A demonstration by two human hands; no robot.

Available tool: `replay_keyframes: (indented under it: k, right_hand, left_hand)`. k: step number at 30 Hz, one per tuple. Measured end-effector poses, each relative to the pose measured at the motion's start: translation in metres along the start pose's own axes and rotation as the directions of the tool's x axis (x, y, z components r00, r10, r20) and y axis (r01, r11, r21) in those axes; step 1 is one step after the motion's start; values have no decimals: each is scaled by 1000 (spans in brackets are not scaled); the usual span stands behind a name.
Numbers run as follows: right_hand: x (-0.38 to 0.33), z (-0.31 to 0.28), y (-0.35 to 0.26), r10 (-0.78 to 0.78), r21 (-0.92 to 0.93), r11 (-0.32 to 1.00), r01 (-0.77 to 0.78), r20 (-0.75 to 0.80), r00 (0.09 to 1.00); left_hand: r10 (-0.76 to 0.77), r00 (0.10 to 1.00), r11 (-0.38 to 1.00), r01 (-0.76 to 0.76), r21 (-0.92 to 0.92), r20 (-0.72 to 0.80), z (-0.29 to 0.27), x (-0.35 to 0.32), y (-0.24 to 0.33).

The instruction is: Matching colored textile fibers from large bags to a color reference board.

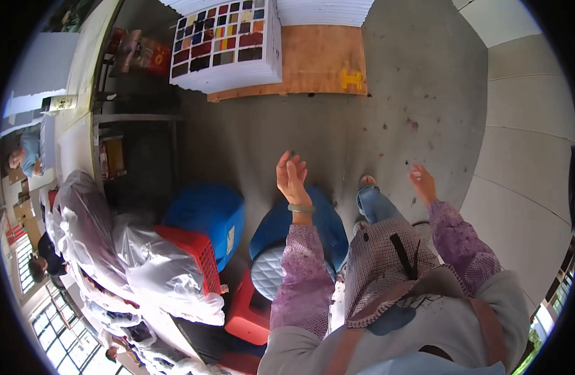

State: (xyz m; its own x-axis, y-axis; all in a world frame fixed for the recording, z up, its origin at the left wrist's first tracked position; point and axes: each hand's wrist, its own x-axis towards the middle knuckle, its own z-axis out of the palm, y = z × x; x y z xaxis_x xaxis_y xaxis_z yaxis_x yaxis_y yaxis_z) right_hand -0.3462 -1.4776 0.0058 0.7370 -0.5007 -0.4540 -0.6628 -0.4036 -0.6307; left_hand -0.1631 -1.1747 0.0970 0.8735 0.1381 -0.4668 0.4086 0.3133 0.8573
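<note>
1. Progress: patterned sheets sat stacked over the wooden board's left part, reaching its near edge; neither hand held 1. What remained: can't tell.
2. Left hand: raised, fingers loosely parted, looked empty, nearest the round blue item.
3. Right hand: fingers curled, can't tell if empty. 2 hands well apart.

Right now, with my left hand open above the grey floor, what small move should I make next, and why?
I'd probably take a short step toward the stack of white sheets topped with coloured patches: the left hand looks empty, neither it nor the right hand touches the stack, and bare grey floor shows between.
</note>
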Motion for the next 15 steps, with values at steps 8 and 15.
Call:
replay_keyframes:
  k: [8, 15]
  right_hand:
    - [128, 95, -186, 132, 286, 895, -341, 562, 817]
    - [320, 283, -294, 184, 609, 493, -622, 625, 758]
  left_hand:
    - [-273, 942, 918, 194, -346, -195, -30, 108, -18]
    - [-524, 826, 756, 340, -559, -207, -34, 361, -52]
